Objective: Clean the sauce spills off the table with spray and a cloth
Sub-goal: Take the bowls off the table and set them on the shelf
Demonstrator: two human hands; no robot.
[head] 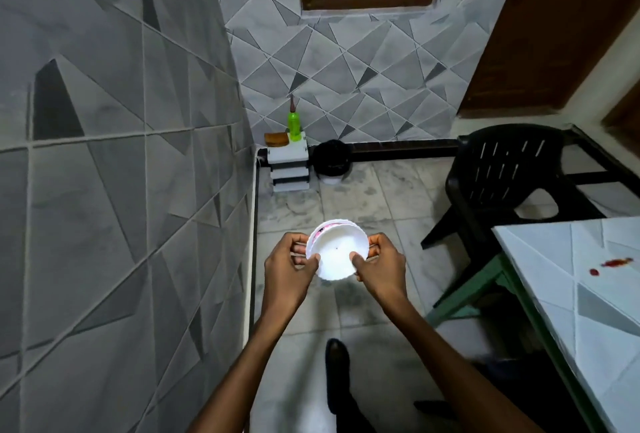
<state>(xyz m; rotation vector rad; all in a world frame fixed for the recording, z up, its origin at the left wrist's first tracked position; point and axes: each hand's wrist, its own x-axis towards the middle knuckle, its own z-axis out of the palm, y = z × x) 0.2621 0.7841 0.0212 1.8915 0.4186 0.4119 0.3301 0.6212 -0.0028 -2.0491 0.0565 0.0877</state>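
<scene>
The plate [334, 252] is white, with pink smears along its far rim. The walls [104, 121] are grey tile cut into triangles, some wedges dark grey. The bottle [294, 126] is green, on a white stand [289, 154] with black gaps; the bin [331, 157] and chair [502, 173] are black. The worktop [554, 259] is white with grey triangles and red spills [616, 263] — its frame [467, 289] green. The floor [363, 190] is pale, mottled grey.

Red sauce spots [613, 263] on white table [550, 280]
</scene>
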